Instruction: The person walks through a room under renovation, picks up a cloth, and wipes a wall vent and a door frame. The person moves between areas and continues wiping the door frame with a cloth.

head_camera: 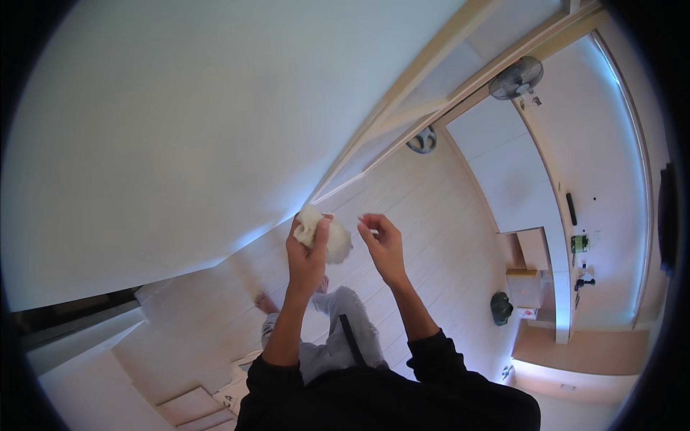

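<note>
In the middle of the head view, my left hand (308, 256) grips a bunched off-white cloth (337, 242), which bulges out on both sides of the thumb. My right hand (383, 242) is raised a short way to the right of it, apart from the cloth. Its thumb and forefinger are bent towards each other, and nothing clear shows between them. Just beyond my left hand is the lower edge of a large pale panel (205, 140).
A wooden frame (404, 86) runs up to the right. Farther off are a fan (517, 78), a long white counter (561, 301), a drawer unit (525, 291) and a dark bag (501, 308) on the floor. Boxes or boards (191, 405) lie at lower left.
</note>
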The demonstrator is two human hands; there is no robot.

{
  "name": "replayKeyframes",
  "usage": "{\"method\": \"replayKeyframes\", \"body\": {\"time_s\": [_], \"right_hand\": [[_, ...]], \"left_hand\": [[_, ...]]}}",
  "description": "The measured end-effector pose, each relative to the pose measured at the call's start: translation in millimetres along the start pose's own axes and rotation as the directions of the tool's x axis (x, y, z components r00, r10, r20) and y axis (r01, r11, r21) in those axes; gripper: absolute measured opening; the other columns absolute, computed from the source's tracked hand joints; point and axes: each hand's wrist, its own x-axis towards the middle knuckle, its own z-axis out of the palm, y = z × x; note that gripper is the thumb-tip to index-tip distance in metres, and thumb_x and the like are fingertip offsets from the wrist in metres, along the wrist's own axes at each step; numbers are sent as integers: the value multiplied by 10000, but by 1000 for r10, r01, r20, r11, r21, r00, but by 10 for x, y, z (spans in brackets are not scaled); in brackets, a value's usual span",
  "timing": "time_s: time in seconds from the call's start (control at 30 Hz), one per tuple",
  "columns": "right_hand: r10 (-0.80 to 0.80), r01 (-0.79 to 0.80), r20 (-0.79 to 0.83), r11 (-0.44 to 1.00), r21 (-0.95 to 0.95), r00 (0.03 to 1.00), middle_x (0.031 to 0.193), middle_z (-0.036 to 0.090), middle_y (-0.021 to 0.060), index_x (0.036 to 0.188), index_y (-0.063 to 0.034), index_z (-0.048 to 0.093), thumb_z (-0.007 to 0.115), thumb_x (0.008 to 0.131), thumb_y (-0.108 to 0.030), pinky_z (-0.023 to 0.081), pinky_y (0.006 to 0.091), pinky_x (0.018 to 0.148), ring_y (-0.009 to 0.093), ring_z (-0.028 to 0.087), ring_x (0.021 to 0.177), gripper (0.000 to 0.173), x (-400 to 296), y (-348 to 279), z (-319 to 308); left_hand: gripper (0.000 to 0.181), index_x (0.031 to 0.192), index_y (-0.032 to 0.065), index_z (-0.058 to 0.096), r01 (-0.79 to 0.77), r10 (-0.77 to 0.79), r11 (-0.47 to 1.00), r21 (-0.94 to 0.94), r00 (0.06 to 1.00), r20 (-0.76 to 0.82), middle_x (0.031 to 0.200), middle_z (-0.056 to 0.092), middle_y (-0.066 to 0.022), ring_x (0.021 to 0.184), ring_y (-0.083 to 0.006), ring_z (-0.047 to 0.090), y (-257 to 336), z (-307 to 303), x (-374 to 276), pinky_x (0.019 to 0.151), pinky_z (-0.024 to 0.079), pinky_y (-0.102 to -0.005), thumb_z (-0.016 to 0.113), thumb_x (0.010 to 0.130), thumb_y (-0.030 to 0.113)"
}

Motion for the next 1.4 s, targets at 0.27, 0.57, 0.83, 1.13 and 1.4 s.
{"method": "replayKeyframes", "body": {"time_s": [0.27,0.57,0.83,1.13,1.4], "right_hand": [[214,-37,333,884,-466,919,814,667,73,1207,-67,607,695,885,-117,530,292,678,140,649,726,338,-209,1375,-751],[219,207,590,797,-568,777,841,615,129,1187,-35,592,706,850,-81,521,355,702,242,628,740,359,474,1681,-1650],[-55,439,570,699,-564,820,971,510,159,1178,-19,587,699,840,-39,485,383,754,264,565,818,357,1406,628,-1650],[-556,702,450,412,-580,699,1001,487,113,1107,-16,635,704,823,-6,449,347,794,247,508,963,292,1883,-994,-1396],[-984,917,171,-111,-384,-47,1103,479,139,1124,29,552,619,925,-66,445,333,859,214,524,1019,230,2407,-2067,-1270]], "left_hand": [[435,1160,71,698,-496,622,689,528,779,-79,1060,623,-118,894,-277,628,-241,971,1262,744,521,-346,721,741,-44],[540,1198,72,698,-461,748,582,670,626,-219,1085,611,-116,876,-263,621,-757,1688,1833,710,525,-333,628,713,-154],[635,1181,72,705,-479,805,495,725,566,-176,1002,615,-69,806,-241,597,-535,1683,1865,622,507,-346,702,571,-107],[530,1081,42,724,-570,861,477,669,454,-228,974,646,-97,797,-242,625,-471,1684,1879,596,518,-325,673,590,-149],[452,997,28,695,-511,834,489,707,512,-206,985,662,-102,809,-258,648,-512,1617,1706,633,549,-352,704,568,-113]]}}
